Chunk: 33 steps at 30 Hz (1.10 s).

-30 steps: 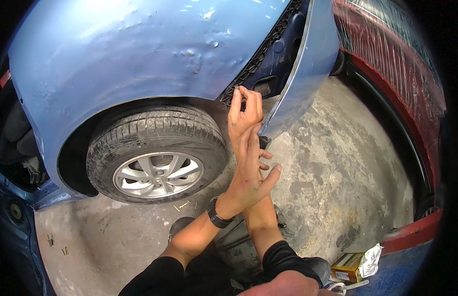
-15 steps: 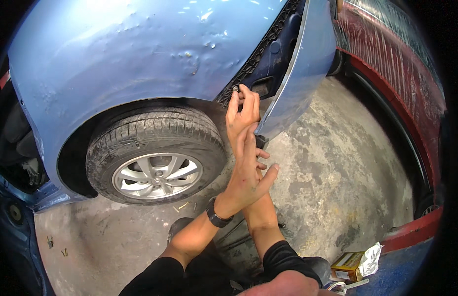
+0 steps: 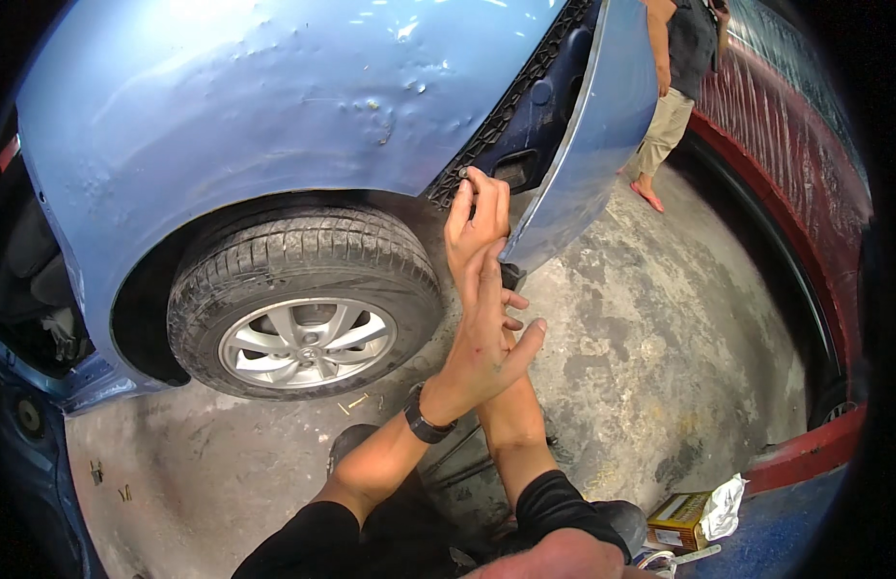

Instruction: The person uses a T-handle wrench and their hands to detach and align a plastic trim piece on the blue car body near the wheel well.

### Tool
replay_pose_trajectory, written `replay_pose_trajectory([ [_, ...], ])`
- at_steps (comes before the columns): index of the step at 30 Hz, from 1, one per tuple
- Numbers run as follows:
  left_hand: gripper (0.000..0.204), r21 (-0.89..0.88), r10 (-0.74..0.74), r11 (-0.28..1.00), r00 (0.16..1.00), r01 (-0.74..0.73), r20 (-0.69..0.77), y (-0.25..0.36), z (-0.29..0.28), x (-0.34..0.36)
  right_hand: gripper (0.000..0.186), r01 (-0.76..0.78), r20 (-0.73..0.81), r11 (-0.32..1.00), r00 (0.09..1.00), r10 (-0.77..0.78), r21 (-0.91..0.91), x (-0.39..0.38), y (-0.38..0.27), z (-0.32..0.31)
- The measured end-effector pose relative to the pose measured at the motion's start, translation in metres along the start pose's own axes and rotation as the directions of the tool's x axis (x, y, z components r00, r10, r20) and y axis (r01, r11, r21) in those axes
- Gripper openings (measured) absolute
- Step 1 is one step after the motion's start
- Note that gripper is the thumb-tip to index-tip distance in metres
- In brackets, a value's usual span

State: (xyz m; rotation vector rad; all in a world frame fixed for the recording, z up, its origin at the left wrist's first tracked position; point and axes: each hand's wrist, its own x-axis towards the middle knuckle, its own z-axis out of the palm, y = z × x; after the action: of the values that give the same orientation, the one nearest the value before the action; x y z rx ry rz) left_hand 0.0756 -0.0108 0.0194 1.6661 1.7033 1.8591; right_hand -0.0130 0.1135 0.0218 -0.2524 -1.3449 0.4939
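Observation:
My right hand (image 3: 479,217) is raised at the black mesh trim (image 3: 491,125) along the edge of a dented blue car panel (image 3: 274,125). Its thumb and forefinger pinch a small, roundish grey piece (image 3: 463,174), too small to name exactly. My left hand (image 3: 483,343), with a dark band on the wrist, lies over the right wrist. Its fingers are stretched out, the thumb stands apart, and it holds nothing. Just right of the hands, a blue panel (image 3: 588,145) sticks out from the car, with a dark gap behind it.
A wheel with a worn tyre (image 3: 303,246) sits left of my arms. Beyond the panel stands a person (image 3: 675,77) in light trousers, beside a red car under plastic film (image 3: 776,116). A yellow-brown box (image 3: 681,516) lies at lower right. Small fasteners (image 3: 359,400) lie on the concrete floor.
A person has come into view at the upper right, between the blue panel and the red car. My hands have hardly moved; the right fingers still pinch the small piece.

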Motion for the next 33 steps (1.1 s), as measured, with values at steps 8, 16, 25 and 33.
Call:
replay_pose_trajectory([
  [8,0.097,0.011,0.020,1.000,1.000,-0.020,-0.004,-0.001,0.002,0.000,0.011,0.084,0.005,0.996,0.996,-0.084,-0.033,0.005,0.003,0.001],
  [16,0.097,-0.038,0.006,0.999,0.999,-0.007,-0.032,0.000,0.003,0.000,0.011,0.063,0.084,0.984,0.995,-0.050,-0.164,0.007,-0.002,-0.001],
  [25,0.100,-0.039,-0.029,0.999,0.998,0.027,-0.057,0.005,0.002,0.003,0.008,0.085,0.140,0.974,0.989,-0.056,-0.210,0.009,-0.002,0.001],
  [33,0.088,0.030,-0.043,0.999,0.996,0.046,-0.084,-0.003,0.006,-0.001,0.014,0.060,0.214,0.984,0.977,-0.022,-0.170,-0.003,0.012,0.010],
])
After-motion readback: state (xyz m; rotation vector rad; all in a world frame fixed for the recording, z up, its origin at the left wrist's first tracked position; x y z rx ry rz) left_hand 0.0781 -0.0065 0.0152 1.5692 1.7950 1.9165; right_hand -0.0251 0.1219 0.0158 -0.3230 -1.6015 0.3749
